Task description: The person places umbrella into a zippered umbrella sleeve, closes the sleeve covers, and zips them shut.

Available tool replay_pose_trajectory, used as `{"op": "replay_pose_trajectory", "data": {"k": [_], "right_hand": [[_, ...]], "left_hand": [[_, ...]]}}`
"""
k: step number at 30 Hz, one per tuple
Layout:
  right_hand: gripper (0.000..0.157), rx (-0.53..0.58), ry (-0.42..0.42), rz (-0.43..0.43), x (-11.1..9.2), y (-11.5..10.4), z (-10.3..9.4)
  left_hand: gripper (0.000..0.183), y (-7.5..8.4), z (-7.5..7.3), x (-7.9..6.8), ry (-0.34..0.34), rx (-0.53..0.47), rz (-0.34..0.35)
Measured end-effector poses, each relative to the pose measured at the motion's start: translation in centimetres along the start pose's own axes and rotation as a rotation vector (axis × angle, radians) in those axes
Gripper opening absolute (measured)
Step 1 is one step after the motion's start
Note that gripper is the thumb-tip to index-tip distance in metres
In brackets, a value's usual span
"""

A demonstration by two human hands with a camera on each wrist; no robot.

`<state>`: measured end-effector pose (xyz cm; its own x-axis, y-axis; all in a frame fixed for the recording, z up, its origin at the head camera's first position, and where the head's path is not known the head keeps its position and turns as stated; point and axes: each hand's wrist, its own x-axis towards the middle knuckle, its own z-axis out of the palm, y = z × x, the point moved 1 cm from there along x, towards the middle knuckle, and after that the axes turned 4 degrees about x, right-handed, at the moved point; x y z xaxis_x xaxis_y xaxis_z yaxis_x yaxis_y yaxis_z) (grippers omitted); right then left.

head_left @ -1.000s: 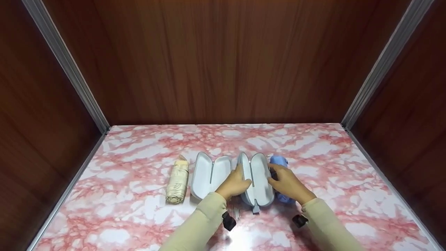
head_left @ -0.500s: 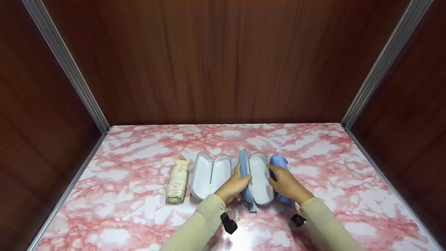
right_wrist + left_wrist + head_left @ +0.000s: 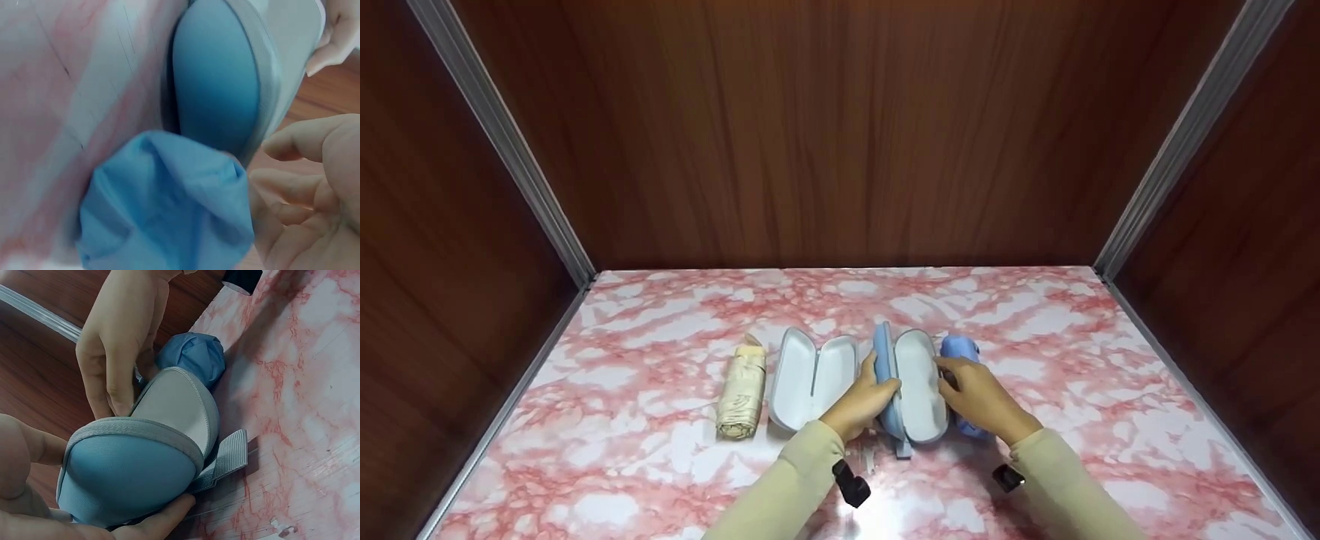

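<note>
A light blue hard-shell case [image 3: 921,390] with a pale grey lining stands half folded in the middle of the table. My left hand [image 3: 864,399] grips its left half, which is tilted up so the blue outside shows; thumb and fingers wrap that shell in the left wrist view. At the rim of the right half my right hand [image 3: 979,394] holds the edge with curled fingers, as the right wrist view shows. A grey fabric tab [image 3: 232,449] sticks out at the case's near end. Right beside it lies a blue folded umbrella [image 3: 169,202], partly behind my right hand.
To the left a second case [image 3: 795,382] lies spread open, its pale lining up. A cream folded umbrella [image 3: 742,394] lies left of that. Brown wood-grain panels [image 3: 840,135] enclose the marbled table [image 3: 660,480] at the back and sides.
The left half of the blue case has swung up and inward in my left hand, turning its blue outside into view. My right hand has stayed at the right rim.
</note>
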<state>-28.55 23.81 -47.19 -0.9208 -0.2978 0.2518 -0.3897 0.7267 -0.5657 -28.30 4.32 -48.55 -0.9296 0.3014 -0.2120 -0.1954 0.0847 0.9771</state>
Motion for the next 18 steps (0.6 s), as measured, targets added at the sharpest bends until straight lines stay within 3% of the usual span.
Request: {"op": "replay_pose_trajectory", "data": {"k": [6,10,14,18], "right_hand": [[0.035,-0.019,0.098,-0.024,0.0,0.5,-1.4],[0.041,-0.068,0.118,0.024,-0.2,1.6,-2.1],[0.057,-0.067,0.024,0.16,-0.5,2.8,-2.4],[0.07,0.002,-0.085,0.272,-0.8,3.5,-2.5]], "left_hand": [[0.078,0.1,-0.1,-0.1,-0.015,0.005,-0.012],[0.079,0.2,0.0,0.0,-0.015,0.004,-0.015],[0.081,0.2,0.0,0.1,-0.007,-0.018,-0.019],[0.082,0.0,-0.1,0.1,-0.005,-0.039,-0.019]]}}
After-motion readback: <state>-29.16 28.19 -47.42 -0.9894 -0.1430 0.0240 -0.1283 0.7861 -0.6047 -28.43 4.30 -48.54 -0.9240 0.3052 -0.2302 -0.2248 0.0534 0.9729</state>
